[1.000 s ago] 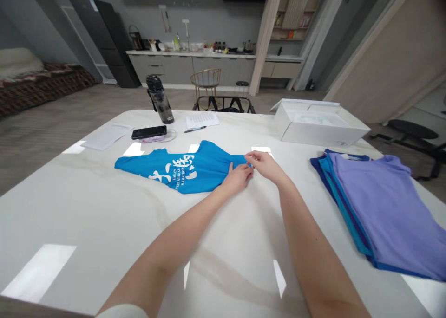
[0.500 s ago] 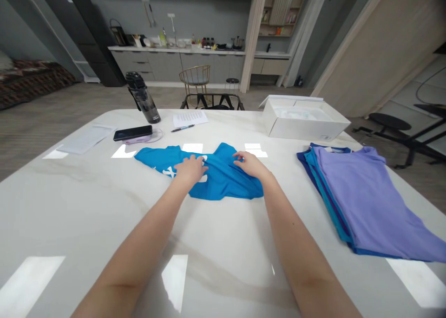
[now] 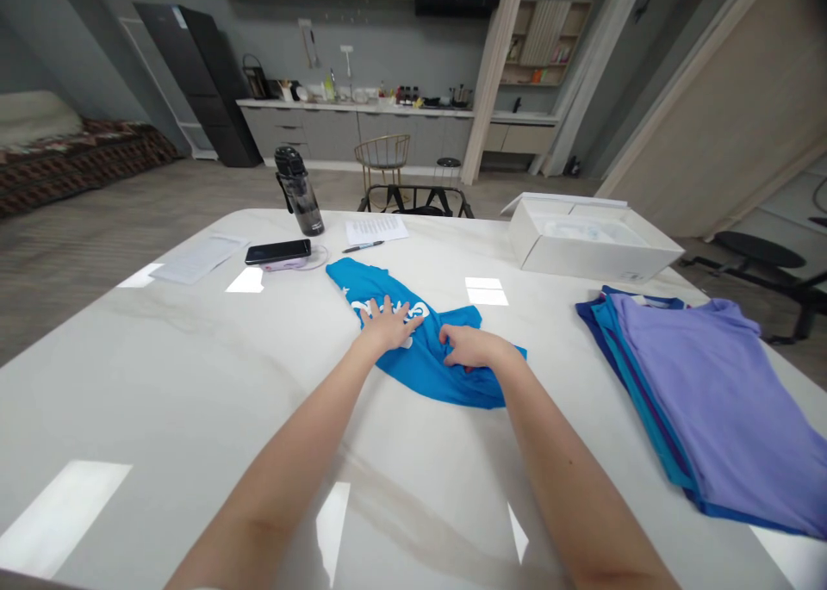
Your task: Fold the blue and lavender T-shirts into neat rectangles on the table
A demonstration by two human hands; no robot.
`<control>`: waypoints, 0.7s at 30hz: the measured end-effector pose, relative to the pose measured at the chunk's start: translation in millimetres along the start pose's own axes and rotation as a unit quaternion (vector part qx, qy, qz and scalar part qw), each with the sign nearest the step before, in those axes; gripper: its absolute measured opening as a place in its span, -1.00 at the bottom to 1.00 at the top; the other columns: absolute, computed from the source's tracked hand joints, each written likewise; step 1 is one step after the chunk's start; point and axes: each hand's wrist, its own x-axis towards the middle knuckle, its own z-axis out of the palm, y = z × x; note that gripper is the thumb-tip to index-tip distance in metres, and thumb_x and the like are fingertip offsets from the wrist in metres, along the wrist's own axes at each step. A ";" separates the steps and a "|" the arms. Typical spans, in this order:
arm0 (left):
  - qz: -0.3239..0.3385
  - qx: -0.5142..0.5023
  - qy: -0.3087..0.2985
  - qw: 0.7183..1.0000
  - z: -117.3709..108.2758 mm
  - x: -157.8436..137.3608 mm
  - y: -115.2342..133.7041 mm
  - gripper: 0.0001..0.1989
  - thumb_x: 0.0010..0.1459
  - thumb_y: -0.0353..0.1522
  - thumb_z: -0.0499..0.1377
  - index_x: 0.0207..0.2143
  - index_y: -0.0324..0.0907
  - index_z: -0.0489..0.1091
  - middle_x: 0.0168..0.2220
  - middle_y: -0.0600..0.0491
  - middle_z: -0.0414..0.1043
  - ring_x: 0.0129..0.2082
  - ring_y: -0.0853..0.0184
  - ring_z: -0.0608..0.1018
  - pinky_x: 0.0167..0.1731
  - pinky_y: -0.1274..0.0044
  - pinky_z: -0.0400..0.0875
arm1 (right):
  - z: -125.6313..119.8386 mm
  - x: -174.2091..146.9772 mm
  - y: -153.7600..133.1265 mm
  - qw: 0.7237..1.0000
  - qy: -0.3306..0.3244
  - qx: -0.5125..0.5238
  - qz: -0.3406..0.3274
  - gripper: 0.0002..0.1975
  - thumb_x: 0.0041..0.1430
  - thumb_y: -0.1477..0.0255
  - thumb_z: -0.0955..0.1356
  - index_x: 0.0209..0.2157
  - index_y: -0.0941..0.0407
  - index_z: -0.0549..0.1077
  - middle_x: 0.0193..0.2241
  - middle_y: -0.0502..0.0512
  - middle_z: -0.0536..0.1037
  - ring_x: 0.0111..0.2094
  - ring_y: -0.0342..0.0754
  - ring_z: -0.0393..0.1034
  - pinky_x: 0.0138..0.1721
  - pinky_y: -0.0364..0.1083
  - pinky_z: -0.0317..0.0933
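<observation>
A blue T-shirt (image 3: 430,370) with white lettering lies crumpled and slanted across the middle of the white table. My left hand (image 3: 386,325) rests flat on the lettering, its fingers spread. Over the shirt's right part, my right hand (image 3: 473,349) has its fingers curled into the fabric and pinches a fold; the fingertips are partly hidden. To the right lies a stack of folded shirts, with a light purple shirt (image 3: 704,400) on top and blue and dark ones showing beneath.
Behind the stack stands an open white box (image 3: 581,254). At the table's far left are a dark water bottle (image 3: 301,195), a black phone (image 3: 279,251) and a paper sheet (image 3: 200,258). A pen (image 3: 363,246) lies by a printed sheet (image 3: 376,228).
The shirt has turned, its left end now farther back and its right end nearer me. My right hand has come down and closed on the fabric; my left fingers have spread. The view has shifted.
</observation>
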 end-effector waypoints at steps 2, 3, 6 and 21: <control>-0.013 0.044 -0.053 0.998 2.8 6.0 8.8 -0.36 0.33 0.12 -0.07 0.36 0.17 0.24 0.47 -0.10 0.05 0.47 -0.26 -0.02 0.28 -0.26 -0.17 | 0.7 -3.9 -7.7 0.997 -0.074 0.012 0.026 -0.57 0.09 0.48 0.46 0.02 0.10 0.43 -0.31 0.14 0.65 -0.55 0.01 0.53 -0.52 -0.08 0.38; -0.010 0.062 -0.073 0.995 4.5 10.8 13.5 -0.31 0.34 0.15 -0.14 0.41 0.18 0.17 0.50 -0.06 -0.05 0.48 -0.26 -0.08 0.31 -0.22 -0.22 | 1.4 -5.2 -11.4 0.994 -0.104 0.010 0.030 -0.58 0.10 0.47 0.45 0.02 0.13 0.42 -0.38 0.13 0.64 -0.53 0.04 0.55 -0.51 -0.08 0.40; 0.043 0.077 -0.090 0.992 11.4 30.5 26.6 -0.26 0.34 0.19 -0.24 0.45 0.19 0.06 0.54 0.04 -0.19 0.49 -0.23 -0.17 0.36 -0.12 -0.31 | 3.9 -8.9 -20.6 0.985 -0.171 0.018 0.027 -0.62 0.12 0.47 0.43 -0.01 0.20 0.41 -0.49 0.12 0.61 -0.43 0.09 0.60 -0.45 -0.08 0.46; 0.123 0.056 0.004 0.991 24.9 65.3 42.7 -0.28 0.37 0.10 -0.10 0.43 -0.03 0.14 0.48 0.01 0.05 0.49 0.01 0.01 0.43 0.01 -0.32 | 19.7 -30.5 -41.9 0.879 -0.435 0.175 -0.084 -0.10 -0.44 0.26 0.71 -0.03 0.05 0.31 -0.31 -0.02 0.58 -0.11 0.13 0.57 -0.36 -0.02 0.57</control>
